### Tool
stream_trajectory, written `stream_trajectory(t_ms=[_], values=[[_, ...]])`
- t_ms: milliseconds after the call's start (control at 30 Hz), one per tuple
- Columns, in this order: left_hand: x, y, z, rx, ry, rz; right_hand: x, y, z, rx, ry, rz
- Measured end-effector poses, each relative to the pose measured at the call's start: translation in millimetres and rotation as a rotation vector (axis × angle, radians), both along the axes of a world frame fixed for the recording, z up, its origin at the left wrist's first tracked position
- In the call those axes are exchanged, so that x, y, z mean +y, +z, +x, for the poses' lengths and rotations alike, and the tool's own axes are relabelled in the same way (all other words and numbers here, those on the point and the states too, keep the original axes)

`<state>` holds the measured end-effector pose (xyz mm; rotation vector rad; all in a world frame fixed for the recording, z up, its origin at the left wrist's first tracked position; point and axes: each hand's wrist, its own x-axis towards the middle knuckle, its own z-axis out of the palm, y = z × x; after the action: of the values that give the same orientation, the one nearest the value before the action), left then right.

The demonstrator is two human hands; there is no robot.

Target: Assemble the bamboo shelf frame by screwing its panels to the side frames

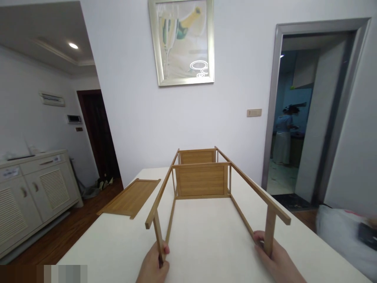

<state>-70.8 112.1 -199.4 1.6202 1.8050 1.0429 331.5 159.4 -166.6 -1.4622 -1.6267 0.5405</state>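
One wooden rack (250,182) lies on the white desk (203,239), its long axis running away toward the wall (229,118), open end nearest. Two panels (202,180) stand crosswise in its far half. Two hands grasp that near end: the left hand (153,265) one post (158,236), the right hand (277,257) the other. One loose panel (132,196) lies flat at left (slanting). One picture (182,43) hangs above.

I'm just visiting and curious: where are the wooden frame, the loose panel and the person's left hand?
Wooden frame (202,181): head view, on its nearer upright board.
Loose panel (132,198): head view, middle of its flat face.
Left hand (150,263): head view, back of the hand.
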Motion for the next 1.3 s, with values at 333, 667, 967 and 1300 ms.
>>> stream_trajectory(t_ms=[333,667,967,1300], values=[[13.7,-7.5,-4.7,0.04,-0.087,-0.027,-7.9,2.6,-8.4,-0.199,-0.212,-0.038],[3.2,3.0,-7.0,-0.149,-0.123,0.094,-22.0,18.7,-18.0,-0.402,-0.254,-0.176],[10.3,7.1,-23.7,-0.385,0.115,0.129,-27.5,19.1,-9.3,-0.371,-0.145,-0.199],[79.8,19.7,-96.1,0.391,0.425,0.077,-40.7,25.7,-2.1,-0.578,-0.156,-0.316]])
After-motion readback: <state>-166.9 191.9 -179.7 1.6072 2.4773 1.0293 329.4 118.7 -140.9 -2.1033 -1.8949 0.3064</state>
